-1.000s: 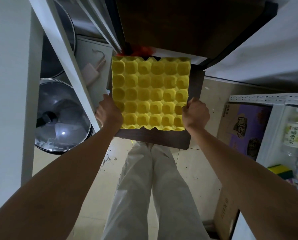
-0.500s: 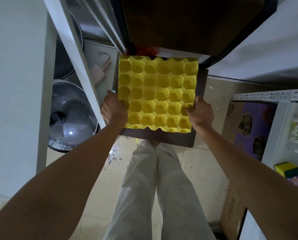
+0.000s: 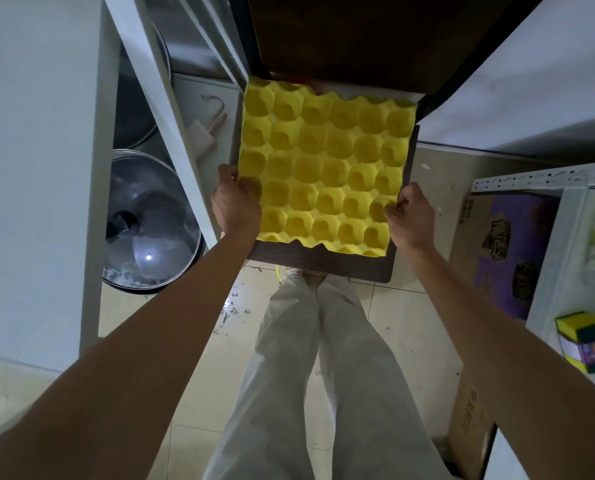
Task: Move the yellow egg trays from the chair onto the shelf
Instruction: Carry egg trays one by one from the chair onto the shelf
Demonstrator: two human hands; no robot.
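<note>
A yellow egg tray [image 3: 323,168] with rows of cups sits over the dark brown chair seat [image 3: 323,259], slightly tilted. My left hand [image 3: 235,204] grips its left edge near the front corner. My right hand [image 3: 410,216] pinches its right edge near the front corner. Whether more trays lie under it is hidden. The white shelf frame [image 3: 164,126] stands to the left of the chair.
A glass pot lid [image 3: 150,223] and a small wooden brush [image 3: 206,133] lie on the low left shelf. A purple carton [image 3: 510,251] stands on the floor at right, beside a white rack with a sponge [image 3: 583,327]. My legs stand below the chair.
The yellow tray has risen toward me and tilted a little, held by both hands at its sides. The view has shifted slightly.
</note>
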